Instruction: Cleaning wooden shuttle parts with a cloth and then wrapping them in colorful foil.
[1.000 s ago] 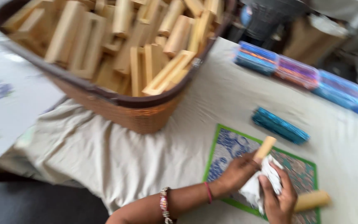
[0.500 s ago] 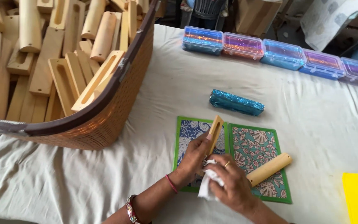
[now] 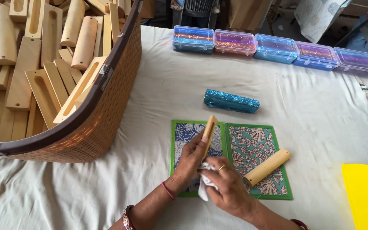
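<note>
A flat wooden piece (image 3: 209, 131) is gripped on edge by the left hand (image 3: 194, 157), its fingers (image 3: 202, 139) curled tight around the lower half while the upper end stands tilted above a blue printed mat (image 3: 188, 136). A white cloth (image 3: 206, 181) is bunched in the closed fingers (image 3: 216, 167) of the right hand (image 3: 226, 187) and pressed against the base of the piece. Beside it, a rounded wooden block (image 3: 267, 167) is laid diagonally on a green printed mat (image 3: 256, 149). A shiny blue packet (image 3: 231, 101) lies just beyond the mats on the white-covered worktop (image 3: 158, 85). A woven basket (image 3: 103, 123) filled with wooden pieces stands at the left, and a row of clear lidded boxes (image 3: 275, 49) is set along the far edge.
</note>
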